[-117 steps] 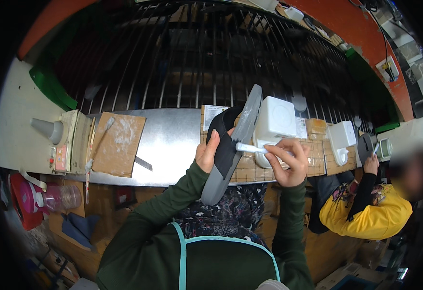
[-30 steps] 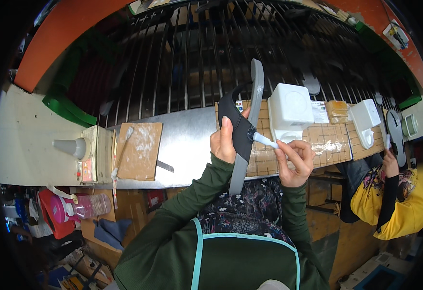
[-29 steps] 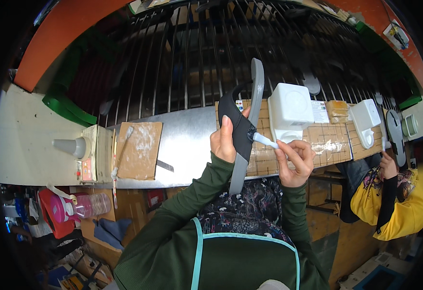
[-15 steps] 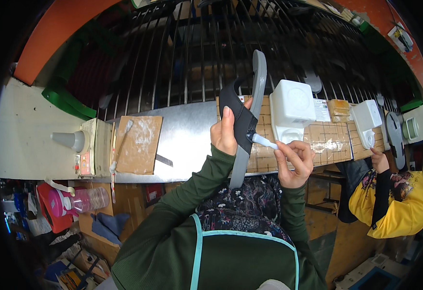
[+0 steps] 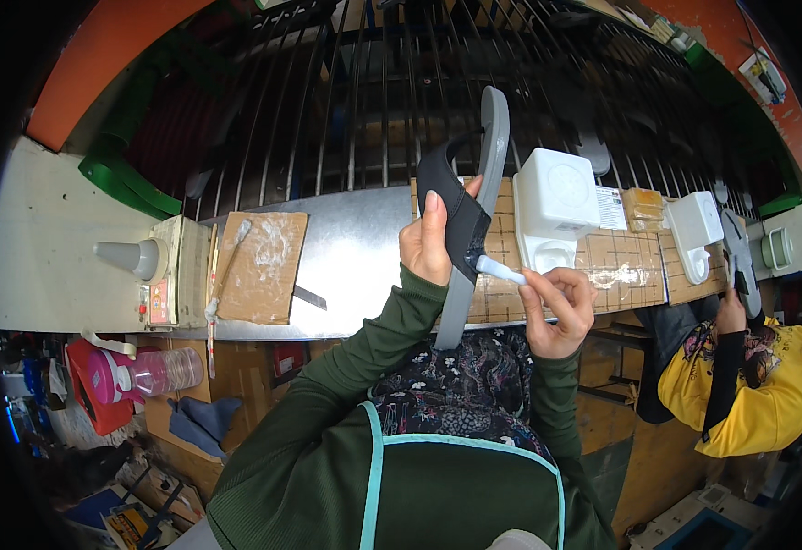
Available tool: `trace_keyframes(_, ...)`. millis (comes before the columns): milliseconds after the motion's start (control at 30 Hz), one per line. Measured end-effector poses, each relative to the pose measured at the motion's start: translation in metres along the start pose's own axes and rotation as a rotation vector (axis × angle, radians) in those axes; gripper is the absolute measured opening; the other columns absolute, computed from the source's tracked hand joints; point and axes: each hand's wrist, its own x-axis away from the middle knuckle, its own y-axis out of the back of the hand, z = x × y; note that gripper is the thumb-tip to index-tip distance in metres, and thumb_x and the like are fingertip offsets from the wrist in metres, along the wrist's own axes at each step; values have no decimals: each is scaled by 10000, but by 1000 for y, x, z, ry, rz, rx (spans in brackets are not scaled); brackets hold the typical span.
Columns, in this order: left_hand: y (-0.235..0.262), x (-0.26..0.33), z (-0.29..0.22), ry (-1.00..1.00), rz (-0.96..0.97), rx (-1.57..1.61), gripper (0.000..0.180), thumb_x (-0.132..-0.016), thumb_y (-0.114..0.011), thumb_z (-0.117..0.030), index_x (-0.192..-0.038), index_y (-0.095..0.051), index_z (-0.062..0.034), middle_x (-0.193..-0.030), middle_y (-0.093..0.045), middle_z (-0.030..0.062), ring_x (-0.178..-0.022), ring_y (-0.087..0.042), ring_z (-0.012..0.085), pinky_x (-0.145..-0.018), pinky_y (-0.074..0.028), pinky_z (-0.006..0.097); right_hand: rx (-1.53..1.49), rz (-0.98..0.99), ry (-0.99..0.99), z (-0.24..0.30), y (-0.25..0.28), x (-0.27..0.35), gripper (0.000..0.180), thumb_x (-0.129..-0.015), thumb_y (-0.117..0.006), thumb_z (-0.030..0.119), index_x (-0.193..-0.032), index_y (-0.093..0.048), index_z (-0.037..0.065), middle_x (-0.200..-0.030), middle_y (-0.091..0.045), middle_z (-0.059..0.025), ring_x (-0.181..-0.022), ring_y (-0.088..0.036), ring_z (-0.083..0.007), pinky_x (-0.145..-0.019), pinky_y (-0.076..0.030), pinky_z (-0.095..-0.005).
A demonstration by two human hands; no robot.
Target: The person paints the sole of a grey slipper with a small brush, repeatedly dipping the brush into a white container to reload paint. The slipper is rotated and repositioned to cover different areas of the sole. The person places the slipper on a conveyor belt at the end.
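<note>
Your left hand (image 5: 430, 246) grasps the grey sandal (image 5: 474, 220) upright above the table (image 5: 355, 247) while your right hand (image 5: 557, 307) pinches a white brush (image 5: 500, 269) against its strap.

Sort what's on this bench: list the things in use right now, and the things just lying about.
In use:
- grey sandal, held upright in the left hand
- white brush, held in the right hand, tip at the sandal's black strap

Lying about:
- glue-smeared cardboard with a stick
- white box
- pink bottle under the bench
</note>
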Motion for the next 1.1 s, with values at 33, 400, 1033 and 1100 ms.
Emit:
trace_keyframes(33,1,0,0,-21,15,-6,575,-1034,-276,-378,-1205,-577,82,-1122,-658,101,-814,-557,62,-725,-441,189,3,3,-1,1,0,0,264,-699,-790,104,-958,-754,139,-864,-588,0,-706,-464,-129,-733,-286,-297)
trace_keyframes(400,4,-3,3,-15,17,-5,573,-1036,-271,-376,-1207,-579,75,-1161,-646,103,-847,-560,66,-769,-443,196,33,21,42,5,3,0,276,-690,-790,100,-959,-755,154,-855,-588,1,-694,-456,-136,-731,-285,-303)
trace_keyframes(1033,-4,10,1,87,102,25,702,-1005,-235,-467,-1267,-494,131,-1112,-616,168,-977,-587,152,-869,-447,247,71,-140,-16,-1,8,-16,257,-705,-790,100,-958,-750,120,-845,-584,-9,-686,-463,-131,-711,-323,-279)
trace_keyframes(1100,-4,10,0,67,102,4,700,-1004,-242,-468,-1267,-495,129,-1115,-617,170,-975,-586,151,-869,-445,247,91,-107,-3,0,9,-14,258,-704,-789,101,-958,-751,122,-848,-585,-10,-693,-471,-129,-718,-318,-281)
